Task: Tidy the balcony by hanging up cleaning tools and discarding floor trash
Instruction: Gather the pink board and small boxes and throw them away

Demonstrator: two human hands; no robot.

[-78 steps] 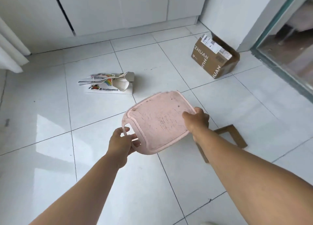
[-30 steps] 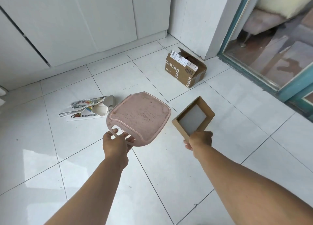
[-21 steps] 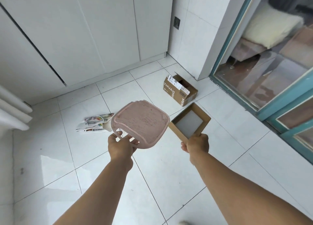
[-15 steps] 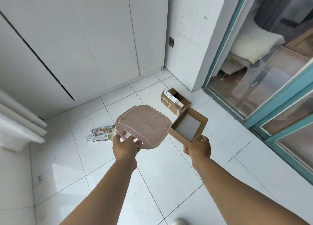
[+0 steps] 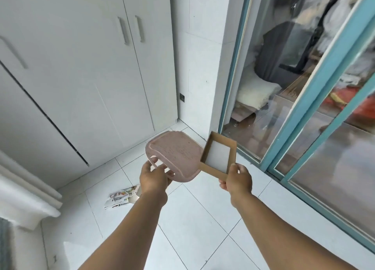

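I see the left hand (image 5: 154, 178) with fingers curled on the handle of the pink board (image 5: 178, 156); the right hand (image 5: 237, 178) pinches the cardboard tray (image 5: 218, 155), at 3 o'clock of the board. Crumpled paper (image 5: 121, 196) lies on the floor at 7 o'clock

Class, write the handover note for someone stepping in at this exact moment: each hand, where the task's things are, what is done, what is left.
Left hand: grips the pink board by its handle cutout, held up off the floor.
Right hand: pinches the near edge of the shallow cardboard tray, also lifted.
On the floor: crumpled printed paper packaging lies on the tiles near the white cabinets.
Done: board and tray picked up.
Left: hang or stow the board, discard the tray, collect the paper packaging. No bin or hook is in view.
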